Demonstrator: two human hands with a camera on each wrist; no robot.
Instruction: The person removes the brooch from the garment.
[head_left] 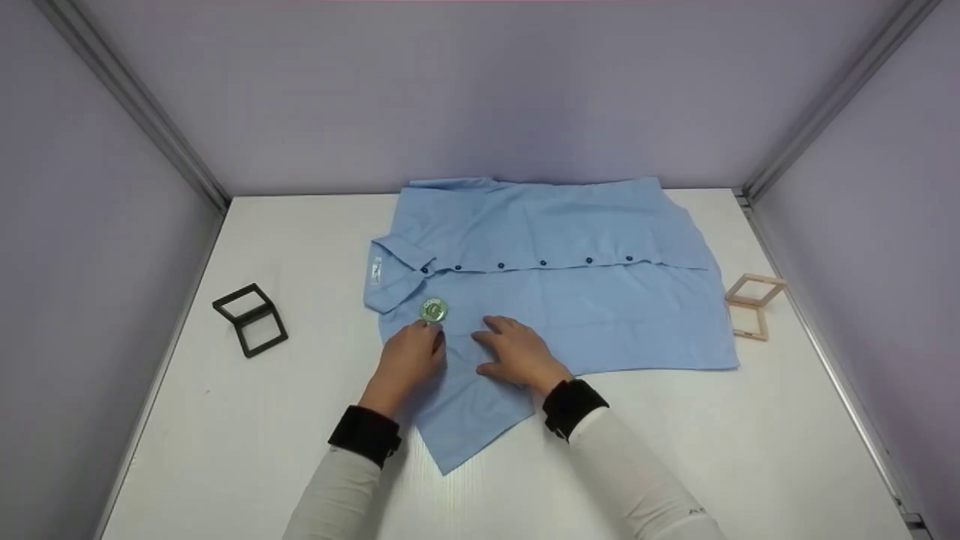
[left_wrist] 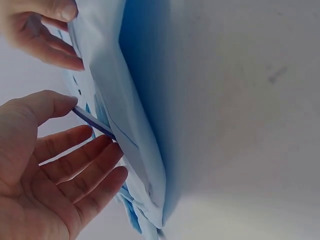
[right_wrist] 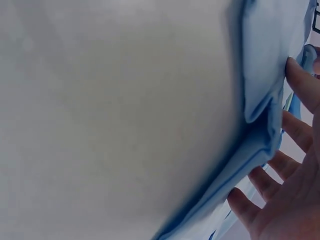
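A light blue button-up shirt [head_left: 600, 315] lies spread on the white table, collar [head_left: 397, 270] to the left, its dark buttons in a row. A round green badge [head_left: 433, 310] with pale lettering sits below the collar. My left hand [head_left: 411, 356] pinches the badge at its near edge; in the left wrist view a thin, edge-on rim [left_wrist: 95, 121] lies between thumb and fingers. Flat on the shirt just to the right, my right hand [head_left: 517, 351] rests with spread fingers; the right wrist view shows its fingertips [right_wrist: 295, 70] on the cloth. The sleeve [head_left: 457, 442] points toward me.
A black hinged frame [head_left: 251, 319] stands on the table at left. At right, a light wooden hinged frame [head_left: 750, 306] stands close against the shirt's hem. Pale panels [head_left: 480, 90] enclose the back and both sides of the table [head_left: 187, 420].
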